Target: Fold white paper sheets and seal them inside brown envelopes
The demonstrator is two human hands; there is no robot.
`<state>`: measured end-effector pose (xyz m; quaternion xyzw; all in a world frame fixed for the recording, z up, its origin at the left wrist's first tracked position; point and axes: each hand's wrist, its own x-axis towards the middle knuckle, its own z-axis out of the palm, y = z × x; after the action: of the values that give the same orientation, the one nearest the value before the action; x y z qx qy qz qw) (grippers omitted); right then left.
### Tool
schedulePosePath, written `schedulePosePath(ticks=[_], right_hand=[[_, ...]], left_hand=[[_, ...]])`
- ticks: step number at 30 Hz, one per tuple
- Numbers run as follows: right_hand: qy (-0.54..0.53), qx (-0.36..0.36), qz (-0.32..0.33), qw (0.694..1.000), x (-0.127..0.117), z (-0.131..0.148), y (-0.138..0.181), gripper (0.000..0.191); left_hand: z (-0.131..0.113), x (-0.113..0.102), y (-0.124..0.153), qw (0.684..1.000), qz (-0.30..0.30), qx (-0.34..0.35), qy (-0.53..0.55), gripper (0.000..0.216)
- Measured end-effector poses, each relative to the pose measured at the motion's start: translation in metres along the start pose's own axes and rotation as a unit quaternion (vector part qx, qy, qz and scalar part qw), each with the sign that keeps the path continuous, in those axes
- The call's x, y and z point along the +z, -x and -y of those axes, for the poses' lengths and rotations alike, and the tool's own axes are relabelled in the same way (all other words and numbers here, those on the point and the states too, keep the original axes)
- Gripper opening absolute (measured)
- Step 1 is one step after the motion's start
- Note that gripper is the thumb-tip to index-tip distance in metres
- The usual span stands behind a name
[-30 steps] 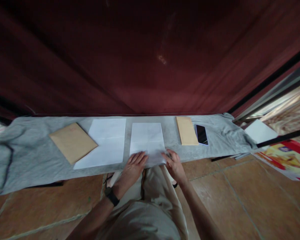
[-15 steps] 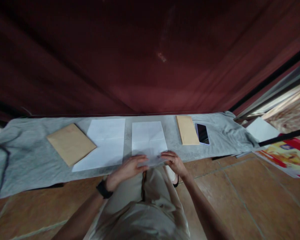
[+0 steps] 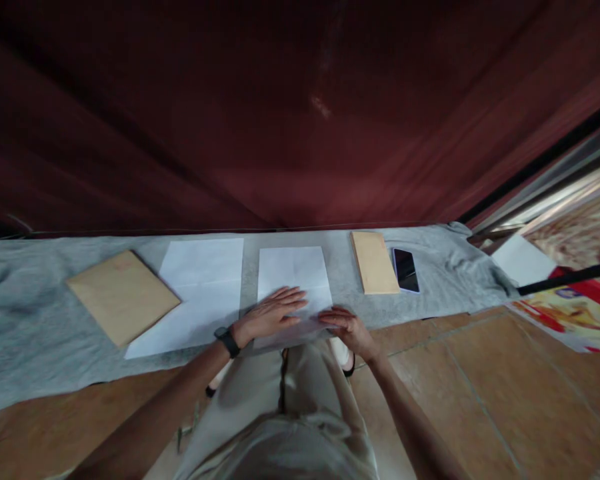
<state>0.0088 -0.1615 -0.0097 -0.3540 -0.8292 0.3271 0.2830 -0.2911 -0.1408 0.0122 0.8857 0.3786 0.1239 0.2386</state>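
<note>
**Hand and sheet position at the near edge of the table**

1. Nearest the camera, both forearms reach forward from the body. The left wrist carries a black watch (image 3: pixel 229 341).
2. The left hand (image 3: pixel 273 313) lies palm down, fingers spread and flat, on the near half of the middle white sheet (image 3: pixel 295 267). It presses on the paper and grips nothing.
3. The right hand (image 3: pixel 347 327) sits at the near right corner of the same sheet. Its fingers curl onto the paper's near edge. Whether they pinch that edge or only rest on it cannot be told.
4. The hands are apart, one to each side of the sheet's near end. The left hand is further onto the sheet.
5. The sheet lies straight ahead of the hands. Its long axis runs away from the person, and its near edge is at the table (image 3: pixel 430 300) edge.
6. A grey cloth (image 3: pixel 30 320) covers the table.
7. To the left lie a second white sheet (image 3: pixel 200 293) and a brown envelope (image 3: pixel 123 297), which overlaps that sheet's corner.
8. To the right lie a narrower brown envelope (image 3: pixel 375 262) and a phone (image 3: pixel 407 270), just beside each other.
9. A dark red curtain (image 3: pixel 280 133) hangs behind.
</note>
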Motion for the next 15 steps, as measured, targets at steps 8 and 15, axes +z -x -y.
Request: schedulePosePath(ticks=[8,15], right_hand=[[-0.059,0.142,-0.059,0.986,-0.016,0.011,-0.039,0.033],[-0.116,0.181,-0.032,0.976,-0.017,0.013,-0.049,0.033]], left_hand=[[0.009,-0.039,0.005,0.937,-0.001,-0.112,0.33,0.051],[0.018,-0.042,0.004,0.96,-0.046,-0.099,0.257,0.051]])
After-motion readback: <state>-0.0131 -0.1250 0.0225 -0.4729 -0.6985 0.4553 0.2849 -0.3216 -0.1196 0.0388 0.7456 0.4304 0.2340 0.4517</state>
